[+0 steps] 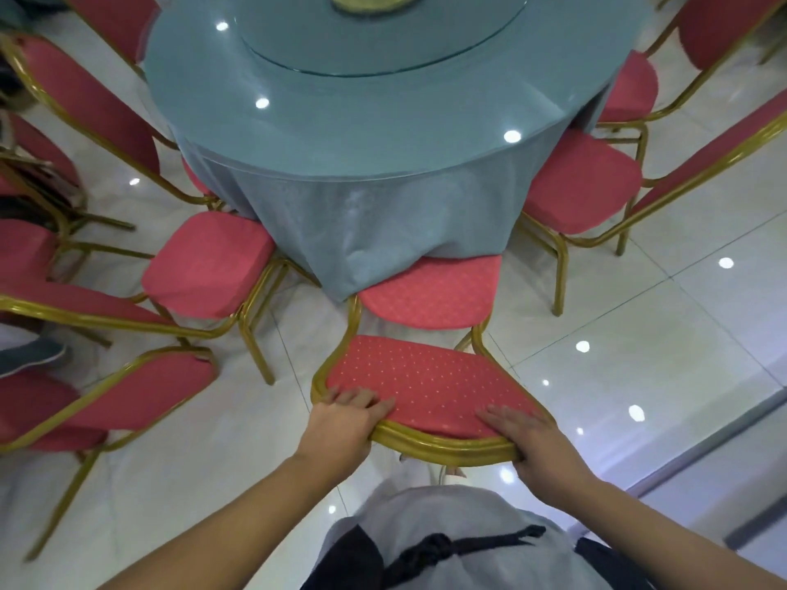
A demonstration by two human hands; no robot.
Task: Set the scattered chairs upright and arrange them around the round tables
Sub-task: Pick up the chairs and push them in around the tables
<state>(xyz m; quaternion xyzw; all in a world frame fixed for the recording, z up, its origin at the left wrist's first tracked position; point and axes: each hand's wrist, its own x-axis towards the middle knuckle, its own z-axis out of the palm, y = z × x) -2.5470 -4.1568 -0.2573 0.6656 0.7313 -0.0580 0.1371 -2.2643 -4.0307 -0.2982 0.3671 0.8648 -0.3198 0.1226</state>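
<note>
A red banquet chair with a gold metal frame stands upright on the white tiled floor, directly in front of the person. Its dotted seat is pushed against the round worktop, with the front edge tucked under the hanging blue-grey tablecloth.

Both hands hold the top of its backrest. The left hand grips the left end of the top rail, fingers lying over the padded front and palm wrapped over the gold edge. The right hand grips the right end the same way, fingers spread on the red fabric and thumb side down behind the rail.

A glass turntable sits on the middle of the worktop. A plain red left chair stands upright just beside the held one, its seat near the cloth, and a right chair stands likewise on the other side. More red chairs stand further round and off to the left.
</note>
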